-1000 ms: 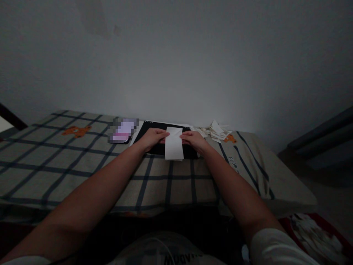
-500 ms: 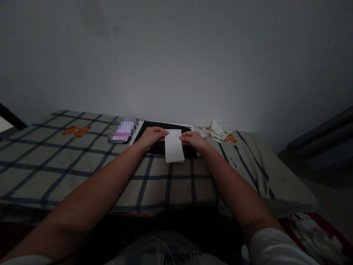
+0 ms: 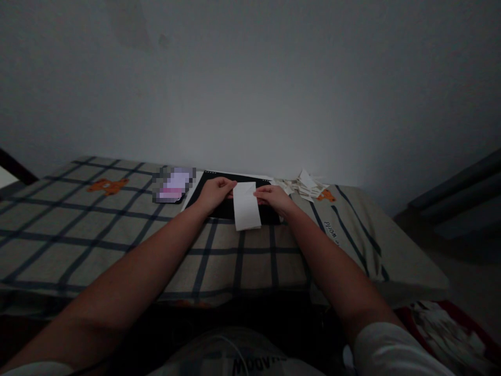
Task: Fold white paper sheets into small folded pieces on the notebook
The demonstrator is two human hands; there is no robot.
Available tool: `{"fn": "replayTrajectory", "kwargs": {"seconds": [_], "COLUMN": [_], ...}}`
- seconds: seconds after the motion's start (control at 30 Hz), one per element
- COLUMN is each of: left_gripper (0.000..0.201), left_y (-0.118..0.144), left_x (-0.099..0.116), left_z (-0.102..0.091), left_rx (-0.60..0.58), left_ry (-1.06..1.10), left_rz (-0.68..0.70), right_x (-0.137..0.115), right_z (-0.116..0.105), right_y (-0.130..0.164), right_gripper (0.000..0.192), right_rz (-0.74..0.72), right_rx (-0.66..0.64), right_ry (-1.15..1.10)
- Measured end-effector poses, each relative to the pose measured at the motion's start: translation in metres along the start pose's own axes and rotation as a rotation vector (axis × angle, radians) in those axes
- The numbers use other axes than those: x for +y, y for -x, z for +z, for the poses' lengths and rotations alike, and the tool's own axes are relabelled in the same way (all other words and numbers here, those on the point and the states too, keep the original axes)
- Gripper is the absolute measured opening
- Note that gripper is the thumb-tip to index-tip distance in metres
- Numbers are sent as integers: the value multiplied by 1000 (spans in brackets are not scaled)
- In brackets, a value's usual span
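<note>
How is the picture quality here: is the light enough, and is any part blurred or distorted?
Head view: dim and underexposed, corners darkest; the white paper between the left hand and right hand is the brightest thing. A pixelated patch hides something on the checked cloth. Wide-angle lens bends the cloth lines and stretches the forearms. The paper scraps are too small and dark to read.
</note>
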State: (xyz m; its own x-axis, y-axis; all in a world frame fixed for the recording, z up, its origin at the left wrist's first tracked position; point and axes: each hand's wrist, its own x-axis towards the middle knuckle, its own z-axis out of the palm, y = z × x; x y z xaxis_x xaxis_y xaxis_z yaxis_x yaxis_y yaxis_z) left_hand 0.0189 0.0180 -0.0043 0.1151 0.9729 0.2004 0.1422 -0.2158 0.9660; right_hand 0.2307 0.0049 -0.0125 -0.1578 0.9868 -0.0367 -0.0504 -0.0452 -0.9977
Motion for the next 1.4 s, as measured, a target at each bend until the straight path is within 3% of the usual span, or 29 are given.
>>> {"fn": "replayTrajectory", "kwargs": {"seconds": [0.1,0.17,0.23,0.33,0.43,0.5,0.6,0.7,0.8,0.9,1.07,1.23,1.4], "left_gripper": [31,32,28,34,40,44,46,47,50,57,76,87,64], "left_y": [1,2,3,1,1,3,7,10,9,7,10,11,6], "left_x": [0,-1,-6,-17,-23,-22,-15,-10,-10,-9,0,4,-1], "left_z": [-2,-3,-2,0,4,6,8,8,5,0,-3,-3,-6], "left_rx": [69,-47,-252,-412,-448,-449,-429,-406,-427,-492,-598,-643,-616], "left_ry": [-312,-453,-547,-633,-711,-805,-978,-1103,-1146,-1165,-1188,-1183,-1124], "left_rz": [248,387,490,503,470,478,508,537,547,500,337,306,349], "right_x": [3,3,2,4,9,11,10,11,15,17,15,17,17], "right_z": [0,-1,-1,-2,-5,-7,-9,-9,-9,-12,-19,-22,-22], "right_y": [-4,-6,-7,-9,-11,-12,-10,-8,-8,-10,-11,-14,-12], "right_gripper": [7,6,6,6,5,22,44,43,42,46,54,55,52], "right_rz": [-10,-19,-46,-149,-226,-276,-454,-590,-571,-533,-505,-515,-516], "right_rx": [150,230,263,282,294,291,202,-33,-222,-315,-371,-380,-383], "right_ry": [11,100,256,510,653,758,978,1158,1250,1248,1190,1161,1170]}}
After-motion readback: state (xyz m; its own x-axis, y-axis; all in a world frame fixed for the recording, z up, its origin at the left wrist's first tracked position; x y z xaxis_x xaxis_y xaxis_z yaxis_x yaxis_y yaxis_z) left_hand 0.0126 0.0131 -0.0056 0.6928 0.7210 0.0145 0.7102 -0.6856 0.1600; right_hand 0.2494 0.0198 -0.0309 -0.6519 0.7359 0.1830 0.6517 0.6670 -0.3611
